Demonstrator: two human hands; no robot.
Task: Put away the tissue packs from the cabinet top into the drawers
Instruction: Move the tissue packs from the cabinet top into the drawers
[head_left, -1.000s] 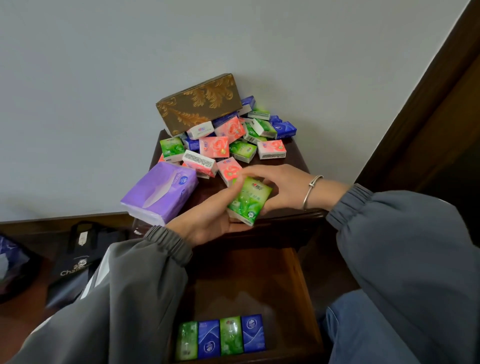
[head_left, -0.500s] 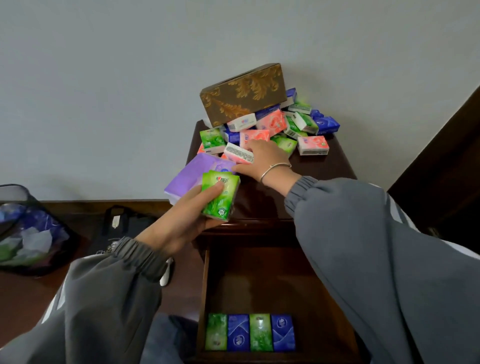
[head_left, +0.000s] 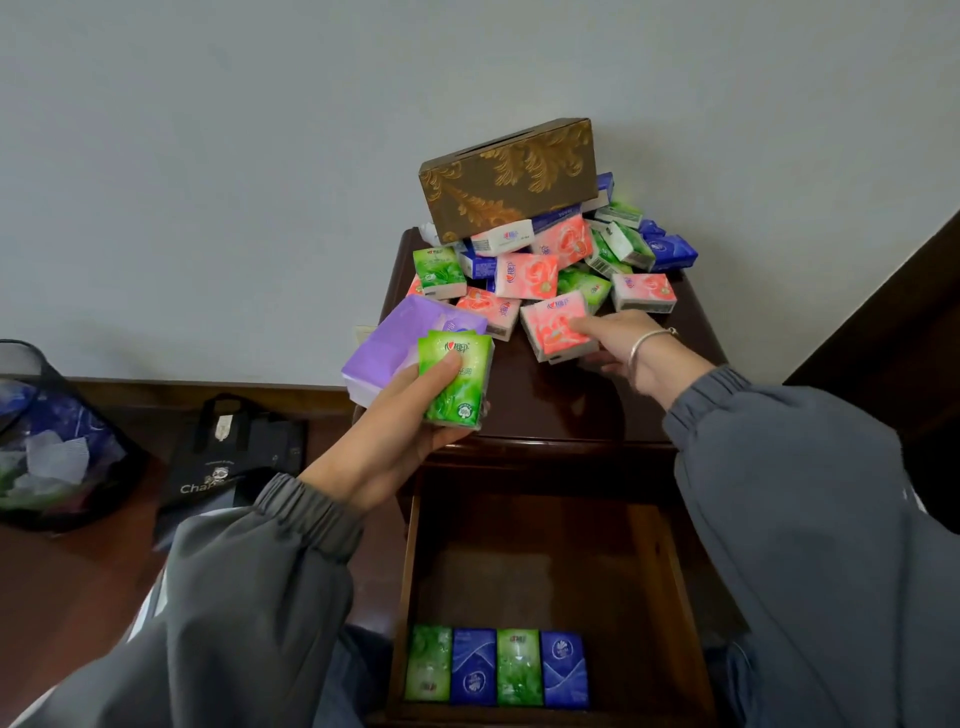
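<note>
Several small tissue packs (head_left: 524, 274) in green, pink and blue lie heaped on the dark wooden cabinet top (head_left: 550, 400). My left hand (head_left: 395, 431) holds a green tissue pack (head_left: 456, 382) upright over the cabinet's front left corner. My right hand (head_left: 618, 345) grips a pink tissue pack (head_left: 556, 325) at the near edge of the heap, lifting one end. Below, the open drawer (head_left: 660, 587) holds a row of green and blue packs (head_left: 496, 667) along its front edge.
A brown and gold tissue box (head_left: 509, 179) leans on the heap against the wall. A purple soft tissue pack (head_left: 395, 348) overhangs the cabinet's left edge. On the floor at left stand a black bag (head_left: 228, 457) and a mesh bin (head_left: 47, 436).
My right hand left the green pack, reached into the heap and took hold of a pink pack, drawing it toward me. My left hand kept the green pack and shifted left.
</note>
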